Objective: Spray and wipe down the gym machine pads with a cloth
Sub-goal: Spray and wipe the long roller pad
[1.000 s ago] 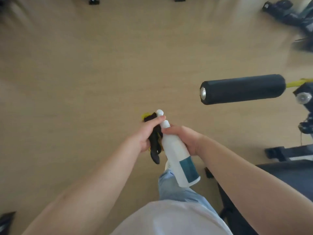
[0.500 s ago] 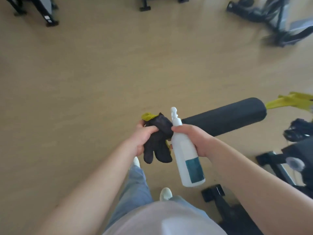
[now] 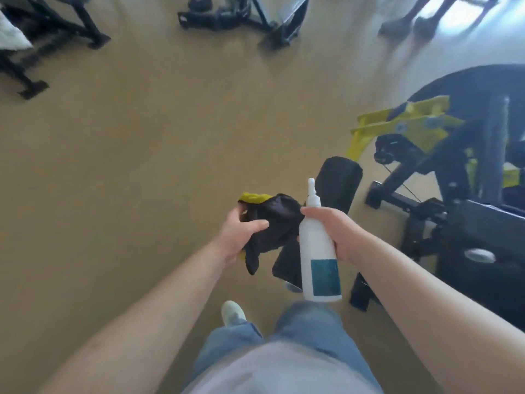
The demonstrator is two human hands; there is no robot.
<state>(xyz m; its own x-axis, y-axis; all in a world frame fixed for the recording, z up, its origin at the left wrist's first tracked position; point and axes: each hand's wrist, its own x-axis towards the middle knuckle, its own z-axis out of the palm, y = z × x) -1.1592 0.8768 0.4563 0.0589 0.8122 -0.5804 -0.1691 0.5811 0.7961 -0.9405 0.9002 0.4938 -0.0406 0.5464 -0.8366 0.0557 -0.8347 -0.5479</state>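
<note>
My left hand (image 3: 238, 237) grips a dark cloth (image 3: 277, 226) with a yellow edge, bunched at chest height. Just to its right my right hand (image 3: 333, 231) holds a white spray bottle (image 3: 318, 251) with a teal label, nozzle pointing up and away. Directly below and behind both hands lies the black cylindrical roller pad (image 3: 338, 180) of a gym machine, running away from me; the bottle and cloth cover its near part.
The black and yellow machine frame (image 3: 426, 155) stands at the right, its black base (image 3: 483, 251) close to my right arm. Other black machine legs (image 3: 56, 32) and stands (image 3: 255, 18) line the far floor. Tan floor (image 3: 142, 166) spreads to the left. My shoe (image 3: 233, 312) shows below.
The view has swung right and forward: the roller pad now points away from me under my hands instead of lying sideways. Both hands keep the cloth and bottle, now slightly further apart.
</note>
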